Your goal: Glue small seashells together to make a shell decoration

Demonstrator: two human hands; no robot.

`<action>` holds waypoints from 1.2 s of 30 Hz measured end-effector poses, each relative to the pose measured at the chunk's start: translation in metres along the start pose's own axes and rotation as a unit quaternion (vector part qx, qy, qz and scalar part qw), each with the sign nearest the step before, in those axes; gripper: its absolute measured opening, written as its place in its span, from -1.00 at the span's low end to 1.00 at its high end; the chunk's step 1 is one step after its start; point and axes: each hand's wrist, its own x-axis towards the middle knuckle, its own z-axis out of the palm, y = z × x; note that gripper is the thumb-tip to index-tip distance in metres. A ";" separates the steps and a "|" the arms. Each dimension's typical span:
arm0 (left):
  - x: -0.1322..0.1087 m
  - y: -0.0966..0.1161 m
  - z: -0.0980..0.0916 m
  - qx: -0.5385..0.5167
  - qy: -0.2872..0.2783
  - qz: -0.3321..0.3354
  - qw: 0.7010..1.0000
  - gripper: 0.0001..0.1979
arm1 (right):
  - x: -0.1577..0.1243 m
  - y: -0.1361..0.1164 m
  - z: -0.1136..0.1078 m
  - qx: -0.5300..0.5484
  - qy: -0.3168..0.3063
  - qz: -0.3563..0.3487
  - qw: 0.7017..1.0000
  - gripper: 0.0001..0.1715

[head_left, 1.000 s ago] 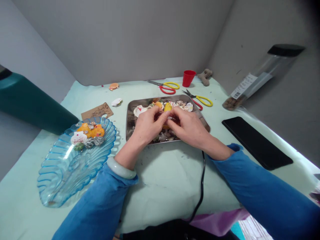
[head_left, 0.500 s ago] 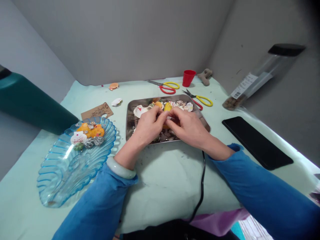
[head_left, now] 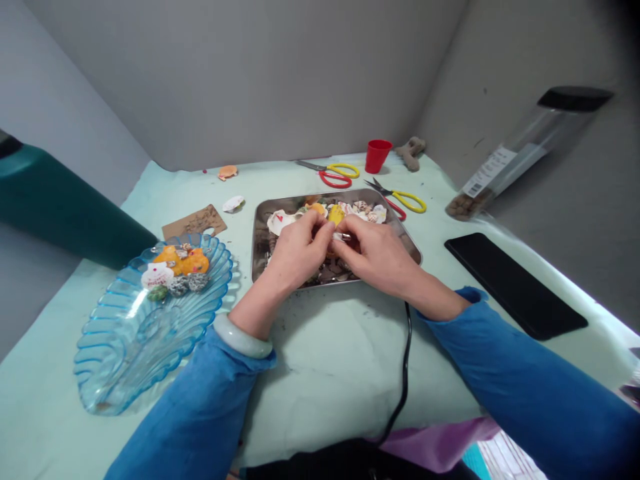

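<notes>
Over a metal tray [head_left: 257, 230] my two hands meet, fingertips pinched close together. My left hand [head_left: 300, 247] is closed, thumb against bent fingers. My right hand [head_left: 377, 250] is closed likewise, and a small shiny piece [head_left: 343, 236] shows at its fingertips; its kind is too small to make out. What lies between the left fingertips is hidden. Shells fill the tray: a white shell [head_left: 280, 221] at the left, a yellow shell [head_left: 337, 213] behind the fingers, small spiral shells [head_left: 361, 206] at the back right. Dark small pieces lie beneath my hands.
To the left, a blue shell-shaped dish [head_left: 150, 333] holds shells, near a green bottle [head_left: 75, 207] and brown card [head_left: 195, 221]. Behind stand scissors [head_left: 345, 171], more scissors [head_left: 400, 199] and a red cup [head_left: 378, 156]. A black phone-like slab [head_left: 515, 285] and clear tube [head_left: 515, 160] are right.
My right fingers have shifted slightly, and the small shiny piece at their tips now shows more. Both hands otherwise stay in place over the tray.
</notes>
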 end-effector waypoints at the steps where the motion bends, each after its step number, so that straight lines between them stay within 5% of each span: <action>1: 0.000 0.000 0.000 0.006 0.003 -0.003 1.000 -0.78 | 0.000 0.000 0.000 -0.001 0.001 0.000 1.000 -0.77; 11: -0.001 0.000 0.001 -0.014 -0.005 0.007 1.000 -0.65 | 0.000 0.002 0.001 -0.017 0.012 -0.001 1.000 -0.87; 36: 0.001 0.001 0.000 0.007 0.014 0.002 1.000 -0.73 | 0.000 0.002 0.001 -0.005 0.023 0.010 1.000 -0.78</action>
